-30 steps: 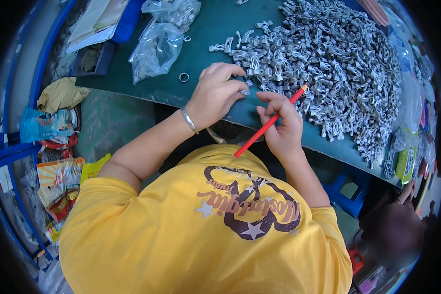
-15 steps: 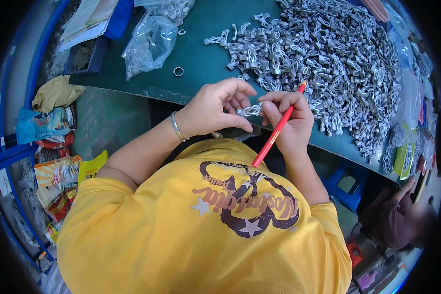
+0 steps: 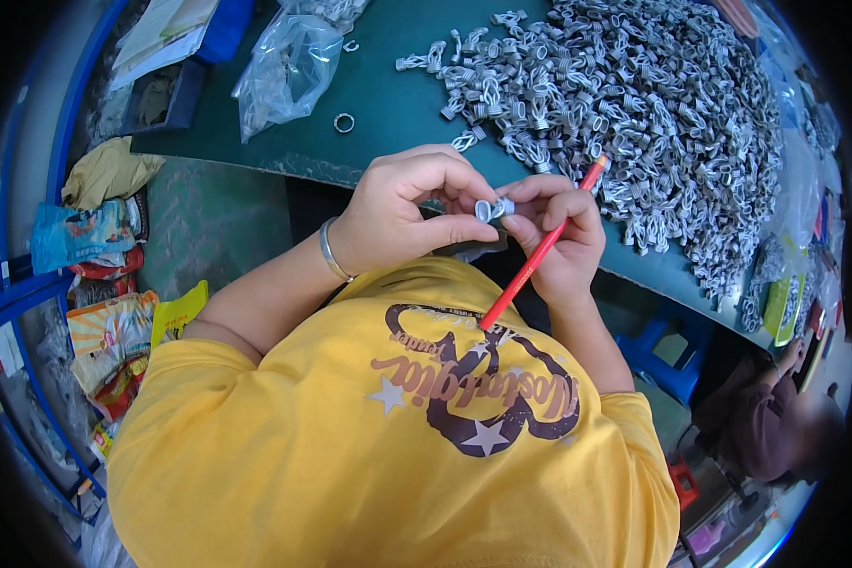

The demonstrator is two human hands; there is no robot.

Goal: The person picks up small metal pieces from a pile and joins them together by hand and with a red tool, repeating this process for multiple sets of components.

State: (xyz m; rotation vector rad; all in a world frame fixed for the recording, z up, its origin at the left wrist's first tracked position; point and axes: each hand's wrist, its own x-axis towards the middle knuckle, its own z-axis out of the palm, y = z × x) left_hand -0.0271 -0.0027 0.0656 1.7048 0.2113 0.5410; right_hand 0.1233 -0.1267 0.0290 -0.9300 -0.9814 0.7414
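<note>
In front of my chest a small silver-grey metal fitting [image 3: 490,210], with an oval ring-like end, is held between both hands. My left hand [image 3: 412,204] pinches it with thumb and fingertips at the ring end. The fingertips of my right hand [image 3: 563,237] are closed on its other side. A red pencil [image 3: 541,248] also rests in my right hand, slanting between the fingers, with its lower end over the yellow shirt. Beyond both hands a large heap of similar grey fittings [image 3: 615,114] covers the right of the green table [image 3: 379,104].
A loose metal ring [image 3: 344,123] and a clear plastic bag [image 3: 289,76] lie on the table's left. Papers [image 3: 166,38] and a dark blue bin [image 3: 161,99] stand farther left. A blue stool [image 3: 667,355] and another person [image 3: 767,417] are at right.
The fitting has been turned between my fingers, so its oval open end now faces up toward me. My left fingers have closed in on it. The pencil stays in my right hand.
</note>
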